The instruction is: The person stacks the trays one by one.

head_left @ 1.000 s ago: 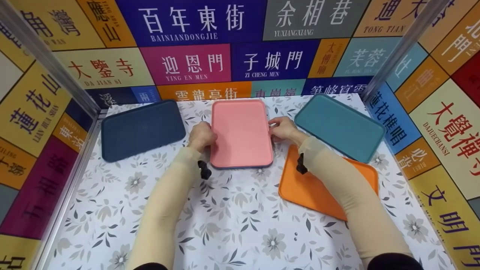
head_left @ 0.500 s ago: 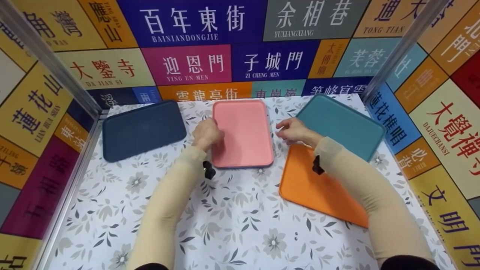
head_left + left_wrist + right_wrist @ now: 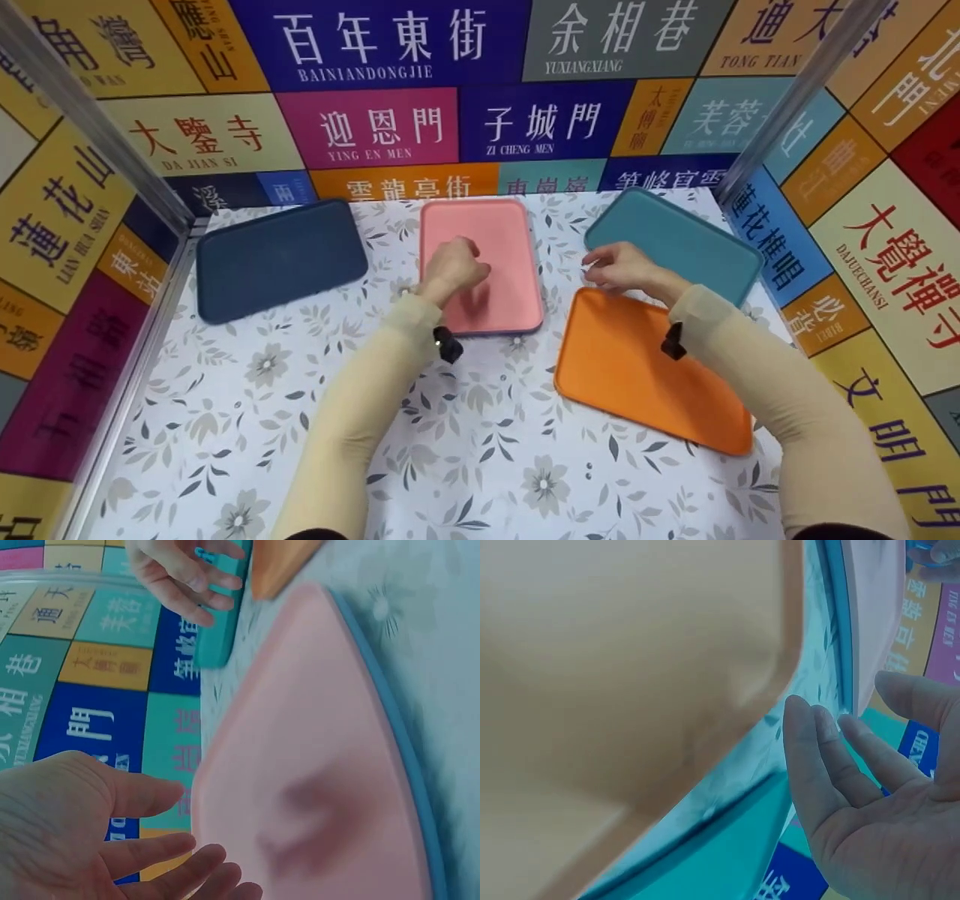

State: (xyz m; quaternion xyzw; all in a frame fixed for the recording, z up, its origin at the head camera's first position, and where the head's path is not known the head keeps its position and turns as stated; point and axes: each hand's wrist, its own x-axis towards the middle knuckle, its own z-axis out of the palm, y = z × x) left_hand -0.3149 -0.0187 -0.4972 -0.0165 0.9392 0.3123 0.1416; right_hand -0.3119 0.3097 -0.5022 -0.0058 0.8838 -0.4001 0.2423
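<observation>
A pink tray (image 3: 502, 247) lies at the back middle of the table, and a blue edge (image 3: 401, 735) shows beneath it in the left wrist view. Above its surface hovers my left hand (image 3: 455, 268), fingers loosely bent and holding nothing, its shadow falling on the pink. My right hand (image 3: 619, 268) is over the gap by the orange tray (image 3: 645, 367) and the teal tray (image 3: 675, 232). In the right wrist view the fingers of that right hand (image 3: 877, 787) are relaxed, with nothing between them.
At the back left a dark navy tray (image 3: 281, 259) lies angled. The table (image 3: 480, 457) has a white floral cover. Printed panels (image 3: 382, 127) wall in the back and both sides, with a metal post (image 3: 112, 112) at the left corner.
Both hands have come away from the sides of the pink tray. The left moved right over its surface; the right moved right toward the orange and teal trays. The trays stay in place.
</observation>
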